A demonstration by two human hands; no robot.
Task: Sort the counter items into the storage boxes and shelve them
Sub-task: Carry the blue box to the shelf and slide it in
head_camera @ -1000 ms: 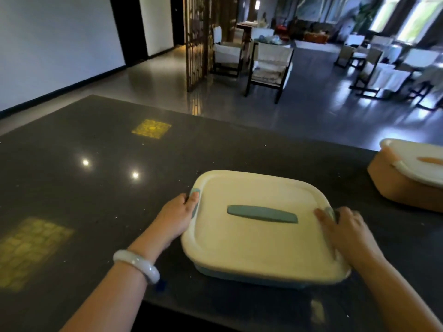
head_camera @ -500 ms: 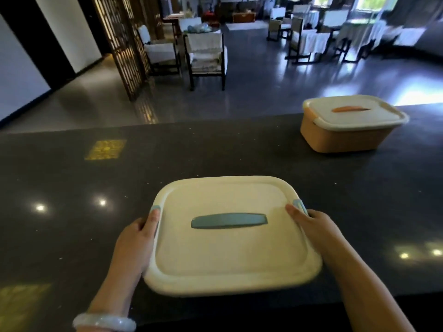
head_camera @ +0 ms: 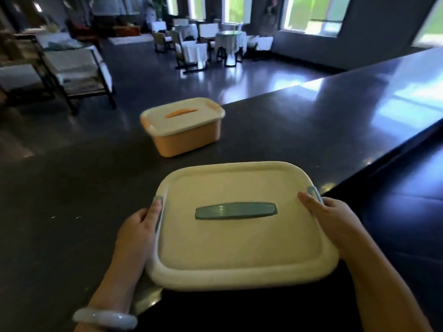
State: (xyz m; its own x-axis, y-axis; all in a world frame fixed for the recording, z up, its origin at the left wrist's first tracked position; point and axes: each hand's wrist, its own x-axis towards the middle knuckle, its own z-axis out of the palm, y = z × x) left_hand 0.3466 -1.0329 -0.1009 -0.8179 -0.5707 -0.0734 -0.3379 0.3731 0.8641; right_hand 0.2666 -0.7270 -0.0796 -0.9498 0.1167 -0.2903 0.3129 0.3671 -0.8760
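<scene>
Now carrying the lidded box (head_camera: pixel 242 226) — left hand (head_camera: pixel 139 231), right hand (head_camera: pixel 333 219) gripping its sides. Probably clear of the counter (head_camera: pixel 72 188). Next — shelving it, level.

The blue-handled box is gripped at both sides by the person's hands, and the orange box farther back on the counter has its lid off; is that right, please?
Not quite: the orange box has its cream lid on, with the orange handle on top, as the head view shows. The rest holds: the left hand and right hand grip the blue-handled box at its sides, and the orange box sits farther back on the counter.
</scene>
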